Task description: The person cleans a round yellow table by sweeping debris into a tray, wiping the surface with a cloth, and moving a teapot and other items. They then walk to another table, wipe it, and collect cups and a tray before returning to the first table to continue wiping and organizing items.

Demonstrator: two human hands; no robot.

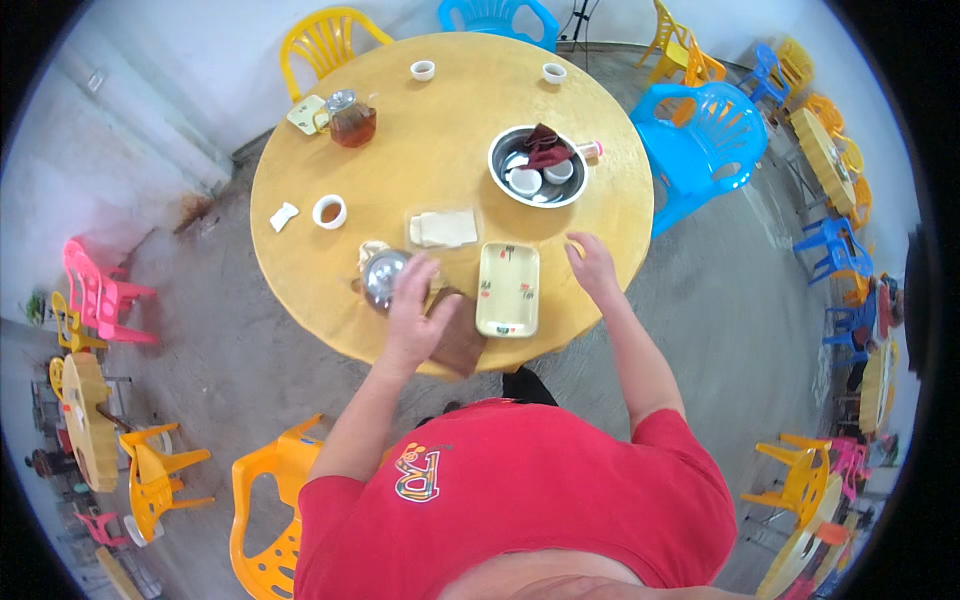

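My left hand [417, 319] is over the near edge of the round table, with its thumb spread from the fingers. Its fingers overlap the right side of a round, shiny metal lid [384, 277]; the vessel beneath is mostly hidden, and I cannot tell whether the fingers touch the lid. A brown cloth [459, 341] lies partly under this hand. To the right of it rests a pale yellow rectangular tray [508, 289] with small printed motifs. My right hand [592, 264] hovers beyond the tray's right side, fingers apart and holding nothing.
A steel basin [499, 184] holds white cups and a dark red cloth. Farther off are a glass teapot of tea [352, 126] and small cups [329, 212]. White folded cloth or paper [444, 228] lies on a clear tray. Plastic chairs [701, 142] stand around the table.
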